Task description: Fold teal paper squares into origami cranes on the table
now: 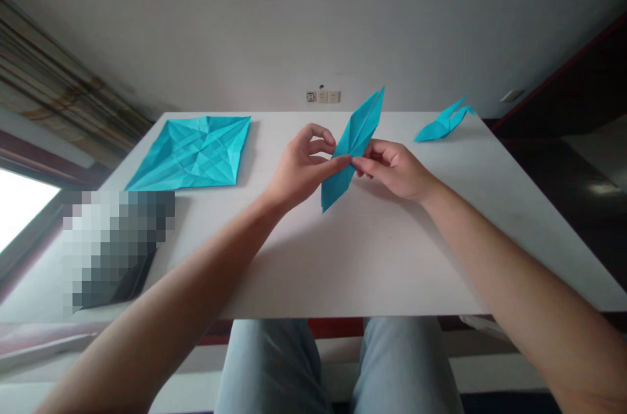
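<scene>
Between my hands, above the middle of the white table, a folded blue paper stands tilted, a long diamond with pointed ends. My left hand pinches it from the left, the thumb lying across its middle. From the right, my right hand grips the same paper by its edge, thumb tip close to the left thumb. Some fingers of both hands are partly hidden behind the paper. To the right lies a blue origami crane, apart from my hands. At the left a creased blue paper sheet is spread out.
The white table reaches back to a grey wall with sockets. A dark flat object, mostly blurred out, lies at the table's left front. A window and a curtain are on the left. My knees are under the front edge.
</scene>
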`<state>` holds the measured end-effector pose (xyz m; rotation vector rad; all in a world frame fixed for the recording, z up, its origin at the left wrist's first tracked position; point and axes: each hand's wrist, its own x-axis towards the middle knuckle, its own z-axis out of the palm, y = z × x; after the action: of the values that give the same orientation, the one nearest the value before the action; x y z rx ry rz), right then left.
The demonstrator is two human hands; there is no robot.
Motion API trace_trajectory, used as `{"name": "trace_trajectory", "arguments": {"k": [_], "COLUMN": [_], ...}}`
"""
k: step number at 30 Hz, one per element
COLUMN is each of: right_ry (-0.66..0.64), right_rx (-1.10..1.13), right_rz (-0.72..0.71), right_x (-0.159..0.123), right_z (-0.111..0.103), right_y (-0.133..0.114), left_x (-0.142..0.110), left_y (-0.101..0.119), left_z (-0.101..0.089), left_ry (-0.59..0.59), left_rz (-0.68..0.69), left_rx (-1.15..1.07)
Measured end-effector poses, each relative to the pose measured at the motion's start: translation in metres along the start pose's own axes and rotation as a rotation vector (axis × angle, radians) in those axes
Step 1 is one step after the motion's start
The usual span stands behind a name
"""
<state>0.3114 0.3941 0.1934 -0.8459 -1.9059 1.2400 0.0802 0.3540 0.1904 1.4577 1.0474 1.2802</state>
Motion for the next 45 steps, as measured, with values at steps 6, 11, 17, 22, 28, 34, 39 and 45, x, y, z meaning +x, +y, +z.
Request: {"name": "trace_trajectory", "arguments": {"k": [6, 11, 17, 22, 28, 34, 39, 45], "right_ry": [0.060, 0.027, 0.016, 0.029, 0.093, 0.119, 0.133, 0.100], "right_rx": [-0.010, 0.038, 0.038, 0.010, -0.063, -0.100, -0.145, -0.072], "right_rz": [-0.051, -0.091, -0.119, -0.145, -0.229, -0.341, -0.361, -0.291], "right_x": [0.001, -0.001, -0.002, -0.002, -0.001, 0.000, -0.002, -0.004], "right_z": [-0.002, 0.000, 0.000, 0.001, 0.002, 0.002, 0.004, 0.007], "right_y": [0.001, -0.002, -0.003, -0.004, 0.000, 0.001, -0.001, -0.002], "left_x": [0.002, 0.002, -0.001, -0.001, -0.004, -0.004, 0.000, 0.002], "left_y": [-0.002, -0.002, -0.003, 0.002, 0.008, 0.002, -0.004, -0.004], "left_z": [-0.001, -0.001, -0.003, -0.002, 0.000, 0.001, 0.003, 0.004], "left_ry": [-0.038, -0.026, -0.024, 0.053, -0.041, -0.105, -0.067, -0.062], "left_rz": [0.003, 0.013, -0.037, 0.100, 0.128, 0.117, 0.092, 0.108], "left_rx": [-0.026, -0.067, 0.040, 0.220, 0.200, 0.034, -0.039, -0.087]}}
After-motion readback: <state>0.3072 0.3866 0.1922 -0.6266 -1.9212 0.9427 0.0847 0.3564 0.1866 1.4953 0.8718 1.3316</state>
